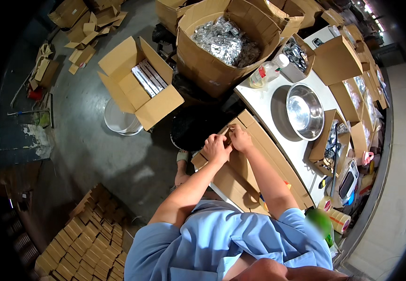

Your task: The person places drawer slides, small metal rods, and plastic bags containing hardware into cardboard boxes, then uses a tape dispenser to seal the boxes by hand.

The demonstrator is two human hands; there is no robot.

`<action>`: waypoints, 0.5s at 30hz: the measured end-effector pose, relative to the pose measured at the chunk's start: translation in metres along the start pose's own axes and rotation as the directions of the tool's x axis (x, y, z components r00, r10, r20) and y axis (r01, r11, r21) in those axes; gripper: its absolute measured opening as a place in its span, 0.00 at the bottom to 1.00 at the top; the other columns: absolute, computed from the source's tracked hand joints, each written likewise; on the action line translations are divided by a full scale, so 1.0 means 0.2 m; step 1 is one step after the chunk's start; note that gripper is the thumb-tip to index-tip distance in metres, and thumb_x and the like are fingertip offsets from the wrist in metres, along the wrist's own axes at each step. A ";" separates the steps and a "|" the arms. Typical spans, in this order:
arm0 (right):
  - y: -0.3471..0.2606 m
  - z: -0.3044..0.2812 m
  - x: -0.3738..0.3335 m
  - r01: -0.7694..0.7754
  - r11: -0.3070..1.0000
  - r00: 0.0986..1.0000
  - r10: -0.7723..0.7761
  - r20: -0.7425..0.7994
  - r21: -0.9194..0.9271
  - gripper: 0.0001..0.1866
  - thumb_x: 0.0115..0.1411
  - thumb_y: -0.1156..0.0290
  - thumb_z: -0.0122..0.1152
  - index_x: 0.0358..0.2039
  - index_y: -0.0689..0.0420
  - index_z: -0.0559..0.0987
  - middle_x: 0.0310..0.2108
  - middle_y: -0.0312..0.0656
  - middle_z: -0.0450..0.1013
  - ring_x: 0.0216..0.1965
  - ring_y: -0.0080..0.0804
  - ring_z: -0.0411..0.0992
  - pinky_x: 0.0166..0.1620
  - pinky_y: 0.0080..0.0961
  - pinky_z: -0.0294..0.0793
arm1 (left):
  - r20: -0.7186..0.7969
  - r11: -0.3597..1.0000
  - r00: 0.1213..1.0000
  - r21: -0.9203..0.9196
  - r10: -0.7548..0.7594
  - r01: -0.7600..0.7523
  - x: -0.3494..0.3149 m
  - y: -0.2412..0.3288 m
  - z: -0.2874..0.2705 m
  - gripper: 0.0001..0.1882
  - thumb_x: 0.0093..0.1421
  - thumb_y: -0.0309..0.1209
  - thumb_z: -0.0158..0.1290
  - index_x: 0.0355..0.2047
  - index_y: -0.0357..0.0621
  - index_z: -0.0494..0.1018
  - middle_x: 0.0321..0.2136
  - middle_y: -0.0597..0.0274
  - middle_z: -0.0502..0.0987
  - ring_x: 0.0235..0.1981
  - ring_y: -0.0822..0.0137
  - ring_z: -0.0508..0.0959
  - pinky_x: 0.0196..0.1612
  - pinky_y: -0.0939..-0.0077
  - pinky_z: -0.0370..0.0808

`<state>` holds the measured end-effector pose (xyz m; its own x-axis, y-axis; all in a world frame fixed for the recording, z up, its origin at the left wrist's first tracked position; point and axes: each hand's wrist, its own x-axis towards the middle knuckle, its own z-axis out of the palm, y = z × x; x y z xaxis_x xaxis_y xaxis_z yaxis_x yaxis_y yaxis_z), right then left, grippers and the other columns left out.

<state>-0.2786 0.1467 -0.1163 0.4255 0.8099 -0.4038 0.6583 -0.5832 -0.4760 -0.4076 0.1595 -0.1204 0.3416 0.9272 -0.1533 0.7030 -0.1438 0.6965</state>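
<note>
A long brown cardboard box (275, 161) lies along the table edge in front of me. At its far end, my left hand (217, 149) has its fingers curled over the cardboard. Close beside it, my right hand (240, 138) is bent round a folded piece of the same cardboard, thumb side toward the left hand. The fingertips of both hands are partly hidden by the folds. A roll of tape (263, 202), mostly covered by my right forearm, rests on the near part of the cardboard.
Right of the box stands a white table (264, 105) with a steel bowl (305, 112), a plastic bottle (268, 71) and a box of small parts (330, 145). Beyond is a big carton of wrapped pieces (184, 51). An open carton (118, 61) sits on a white bucket (118, 119); small boxes (78, 239) are stacked lower left.
</note>
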 end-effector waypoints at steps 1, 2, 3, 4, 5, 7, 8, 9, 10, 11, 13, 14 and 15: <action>0.00 -0.02 -0.03 -0.005 1.000 1.000 0.005 -0.007 0.005 0.21 0.59 0.59 0.52 0.50 0.54 0.69 0.40 0.51 0.73 0.46 0.53 0.69 0.50 0.41 0.68 | 0.033 0.999 0.999 -0.019 -0.037 0.037 0.01 0.01 -0.01 0.12 0.44 0.37 0.62 0.25 0.44 0.75 0.44 0.57 0.70 0.45 0.54 0.70 0.47 0.62 0.67; 0.03 -0.05 -0.08 0.044 0.999 0.987 -0.041 -0.156 0.014 0.21 0.59 0.58 0.52 0.50 0.53 0.69 0.42 0.52 0.72 0.47 0.54 0.69 0.50 0.41 0.68 | 0.085 0.991 0.996 -0.128 -0.022 0.033 0.02 -0.04 0.05 0.11 0.45 0.36 0.63 0.25 0.44 0.76 0.41 0.57 0.73 0.41 0.56 0.72 0.44 0.66 0.69; 0.03 -0.08 -0.15 0.098 0.995 0.951 -0.089 -0.297 0.016 0.21 0.59 0.57 0.52 0.50 0.52 0.69 0.44 0.53 0.71 0.47 0.55 0.69 0.50 0.41 0.68 | 0.131 0.972 0.991 -0.232 -0.014 0.045 0.04 -0.10 0.09 0.11 0.45 0.35 0.63 0.26 0.44 0.76 0.37 0.58 0.76 0.38 0.58 0.75 0.41 0.69 0.71; 0.02 -0.18 -0.27 0.012 0.999 0.960 -0.024 -0.280 -0.044 0.22 0.59 0.55 0.51 0.51 0.50 0.69 0.46 0.54 0.69 0.48 0.55 0.68 0.50 0.41 0.69 | 0.190 0.947 0.982 -0.313 -0.006 0.067 0.04 -0.10 0.08 0.11 0.46 0.35 0.63 0.26 0.43 0.77 0.31 0.59 0.78 0.33 0.60 0.77 0.38 0.70 0.72; -0.01 -0.30 -0.42 -0.067 0.992 0.964 0.038 -0.264 -0.104 0.23 0.59 0.52 0.50 0.52 0.48 0.68 0.48 0.54 0.68 0.49 0.55 0.68 0.50 0.41 0.69 | 0.244 0.917 0.970 -0.388 0.003 0.095 0.05 -0.10 0.07 0.11 0.48 0.35 0.63 0.27 0.42 0.77 0.26 0.60 0.79 0.28 0.62 0.78 0.34 0.70 0.73; 0.03 -0.47 -0.72 -0.351 0.884 0.936 0.343 -0.081 -0.309 0.25 0.58 0.49 0.50 0.54 0.43 0.68 0.44 0.54 0.71 0.48 0.52 0.69 0.50 0.41 0.69 | 0.238 0.920 0.970 -0.389 0.053 0.045 0.07 -0.10 0.04 0.10 0.48 0.35 0.62 0.25 0.41 0.77 0.21 0.59 0.79 0.23 0.65 0.78 0.30 0.72 0.74; 0.22 -0.48 -0.89 -0.358 0.885 0.932 0.361 -0.046 -0.299 0.25 0.58 0.49 0.50 0.54 0.44 0.68 0.41 0.54 0.72 0.45 0.52 0.71 0.48 0.42 0.70 | 0.255 0.926 0.965 -0.376 0.065 0.037 0.08 -0.09 0.03 0.10 0.47 0.34 0.63 0.23 0.41 0.77 0.22 0.59 0.79 0.24 0.64 0.78 0.31 0.72 0.73; 0.37 -0.45 -1.04 -0.364 0.885 0.926 0.377 -0.012 -0.290 0.26 0.58 0.49 0.50 0.54 0.44 0.68 0.38 0.53 0.74 0.42 0.52 0.73 0.47 0.43 0.71 | 0.271 0.931 0.960 -0.364 0.075 0.030 0.09 -0.07 0.04 0.09 0.46 0.33 0.63 0.22 0.41 0.77 0.24 0.58 0.79 0.26 0.63 0.78 0.32 0.71 0.73; 0.39 -0.42 -1.13 -0.395 0.870 0.901 0.430 0.061 -0.295 0.25 0.57 0.49 0.52 0.53 0.46 0.69 0.36 0.53 0.75 0.41 0.52 0.73 0.46 0.42 0.72 | 0.186 0.937 0.972 -0.343 0.143 -0.073 0.10 -0.09 0.05 0.09 0.45 0.33 0.63 0.21 0.40 0.77 0.26 0.57 0.78 0.28 0.62 0.77 0.34 0.70 0.73; 0.40 -0.40 -1.21 -0.430 0.850 0.865 0.485 0.132 -0.303 0.24 0.56 0.50 0.54 0.51 0.47 0.70 0.34 0.53 0.75 0.39 0.51 0.74 0.45 0.40 0.73 | 0.105 0.933 0.971 -0.317 0.215 -0.172 0.11 -0.13 0.07 0.09 0.44 0.32 0.64 0.20 0.40 0.77 0.28 0.56 0.76 0.31 0.61 0.77 0.36 0.69 0.73; 0.40 -0.24 -1.26 -0.459 0.888 0.888 0.459 -0.021 0.036 0.22 0.54 0.53 0.59 0.45 0.51 0.73 0.34 0.54 0.75 0.39 0.49 0.74 0.42 0.38 0.73 | 0.293 0.936 0.941 -0.347 0.169 -0.059 0.16 -0.11 0.06 0.10 0.44 0.31 0.65 0.21 0.38 0.77 0.29 0.56 0.74 0.31 0.63 0.76 0.35 0.73 0.72; 0.37 -0.18 -1.24 -0.487 0.872 0.867 0.489 -0.094 0.040 0.20 0.52 0.56 0.63 0.41 0.54 0.73 0.34 0.54 0.75 0.38 0.49 0.75 0.41 0.37 0.73 | 0.390 0.942 0.914 -0.336 0.113 0.027 0.17 -0.08 0.03 0.10 0.44 0.31 0.65 0.21 0.37 0.77 0.29 0.56 0.75 0.31 0.66 0.76 0.35 0.74 0.72; 0.32 -0.15 -1.22 -0.410 0.911 0.897 0.411 -0.164 0.040 0.21 0.50 0.57 0.66 0.39 0.56 0.73 0.32 0.53 0.75 0.36 0.48 0.74 0.39 0.37 0.73 | 0.471 0.943 0.881 -0.312 0.049 0.115 0.18 -0.08 0.00 0.10 0.44 0.31 0.65 0.21 0.37 0.77 0.29 0.57 0.75 0.31 0.69 0.76 0.35 0.74 0.72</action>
<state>-0.3218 -0.0863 -0.0249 0.7539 0.4968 -0.4300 0.4003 -0.8662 -0.2989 -0.4058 0.1950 -0.1370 0.6289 0.6469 -0.4313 0.5072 0.0791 0.8582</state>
